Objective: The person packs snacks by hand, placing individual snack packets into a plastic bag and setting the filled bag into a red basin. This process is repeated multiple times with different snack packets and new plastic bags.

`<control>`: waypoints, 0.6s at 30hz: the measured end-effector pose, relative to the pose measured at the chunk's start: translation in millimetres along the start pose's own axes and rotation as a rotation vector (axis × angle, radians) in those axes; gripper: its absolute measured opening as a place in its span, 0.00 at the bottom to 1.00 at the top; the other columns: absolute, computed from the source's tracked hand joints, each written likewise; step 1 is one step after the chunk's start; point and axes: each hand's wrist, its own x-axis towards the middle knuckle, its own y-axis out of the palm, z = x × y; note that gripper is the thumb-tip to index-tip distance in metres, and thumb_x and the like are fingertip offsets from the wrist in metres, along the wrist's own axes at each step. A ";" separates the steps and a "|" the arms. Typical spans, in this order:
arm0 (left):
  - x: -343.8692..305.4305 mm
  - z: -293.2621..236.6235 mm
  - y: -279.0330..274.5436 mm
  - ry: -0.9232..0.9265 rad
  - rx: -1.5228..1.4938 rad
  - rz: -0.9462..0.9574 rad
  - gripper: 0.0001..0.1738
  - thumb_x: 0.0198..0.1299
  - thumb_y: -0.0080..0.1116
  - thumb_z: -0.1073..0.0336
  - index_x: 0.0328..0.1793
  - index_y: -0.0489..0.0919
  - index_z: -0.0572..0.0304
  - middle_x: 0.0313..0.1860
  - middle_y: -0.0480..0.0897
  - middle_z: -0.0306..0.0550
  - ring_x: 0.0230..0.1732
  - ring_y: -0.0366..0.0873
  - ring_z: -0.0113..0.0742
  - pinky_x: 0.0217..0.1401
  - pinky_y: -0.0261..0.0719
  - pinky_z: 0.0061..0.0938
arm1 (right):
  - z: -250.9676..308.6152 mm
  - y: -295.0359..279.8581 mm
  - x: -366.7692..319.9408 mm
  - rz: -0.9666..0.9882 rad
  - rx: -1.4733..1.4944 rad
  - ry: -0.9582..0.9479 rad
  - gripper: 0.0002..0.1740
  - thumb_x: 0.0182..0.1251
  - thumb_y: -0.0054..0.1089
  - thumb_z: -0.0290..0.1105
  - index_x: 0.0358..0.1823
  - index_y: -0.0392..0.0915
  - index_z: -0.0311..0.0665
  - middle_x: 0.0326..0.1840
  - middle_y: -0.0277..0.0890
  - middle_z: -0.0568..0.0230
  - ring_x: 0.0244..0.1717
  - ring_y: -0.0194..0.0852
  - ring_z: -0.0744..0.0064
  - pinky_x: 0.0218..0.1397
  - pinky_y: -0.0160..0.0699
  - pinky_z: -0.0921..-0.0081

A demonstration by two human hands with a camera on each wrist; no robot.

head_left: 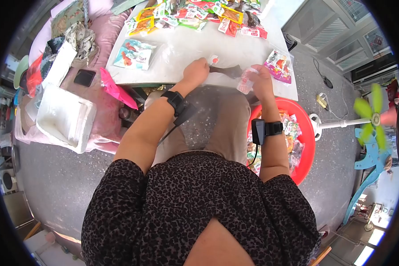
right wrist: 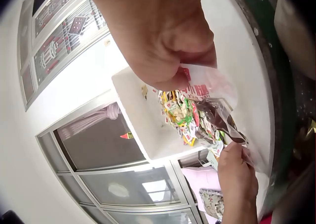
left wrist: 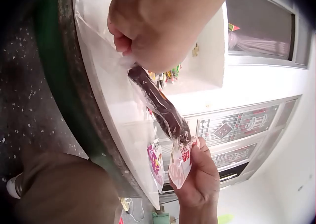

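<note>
Stretched between both hands, over the table's near edge, is a clear snack packet [head_left: 226, 71] with a long dark brown piece of food inside. One end of the packet is whitish with red print, seen in the left wrist view as a printed end [left wrist: 181, 160]. My left hand [head_left: 197, 71] pinches the plain end, its fingers curled. My right hand [head_left: 262, 82] grips the printed end between thumb and fingers. In the right wrist view, the packet's dark contents [right wrist: 216, 116] show between the hands. A small white piece with a red mark [head_left: 214, 60] lies beside my left hand.
A heap of colourful snack packets [head_left: 195, 15] covers the far side of the white table [head_left: 181, 48]. A blue-white bag [head_left: 134, 54] lies left, a purple bag [head_left: 278, 66] right. Below right stands a red basin [head_left: 309, 146] of packets. A foam box [head_left: 65, 117] sits left.
</note>
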 end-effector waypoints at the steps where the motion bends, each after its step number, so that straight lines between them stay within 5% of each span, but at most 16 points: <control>1: -1.9 -3.0 -1.3 0.032 0.022 -0.007 0.10 0.52 0.41 0.62 0.31 0.71 0.60 0.28 0.75 0.54 0.33 0.72 0.52 0.34 0.68 0.40 | -1.1 -0.2 0.2 0.017 -0.016 0.018 0.11 0.49 0.48 0.18 0.36 0.65 0.32 0.29 0.70 0.58 0.27 0.70 0.73 0.30 0.71 0.77; 7: -8.9 -21.4 -2.9 0.250 0.101 -0.041 0.08 0.51 0.42 0.66 0.28 0.70 0.61 0.25 0.74 0.53 0.31 0.72 0.50 0.33 0.69 0.40 | -15.3 11.0 8.0 0.044 0.202 0.090 0.14 0.49 0.45 0.14 0.39 0.63 0.31 0.29 0.69 0.58 0.27 0.71 0.72 0.28 0.73 0.78; 11: -15.3 -41.4 -10.9 0.292 0.113 0.049 0.09 0.51 0.41 0.64 0.29 0.70 0.61 0.27 0.74 0.53 0.32 0.72 0.51 0.33 0.69 0.40 | -33.9 29.7 20.8 -0.105 0.220 0.091 0.16 0.48 0.47 0.17 0.42 0.62 0.30 0.28 0.68 0.58 0.25 0.69 0.72 0.25 0.71 0.78; 14: -16.1 -44.8 -6.8 0.298 0.087 0.049 0.10 0.52 0.41 0.63 0.29 0.70 0.61 0.28 0.74 0.53 0.33 0.72 0.51 0.33 0.68 0.40 | -39.5 57.0 24.4 -0.288 0.103 0.095 0.19 0.48 0.49 0.19 0.44 0.61 0.30 0.28 0.67 0.59 0.26 0.68 0.72 0.24 0.69 0.78; 18: -14.0 -34.4 1.5 0.308 0.091 0.020 0.10 0.52 0.40 0.62 0.29 0.70 0.61 0.28 0.74 0.54 0.33 0.72 0.51 0.33 0.68 0.40 | -42.7 61.4 16.7 0.040 -0.557 0.052 0.28 0.50 0.54 0.28 0.51 0.54 0.30 0.38 0.67 0.54 0.38 0.68 0.70 0.37 0.70 0.75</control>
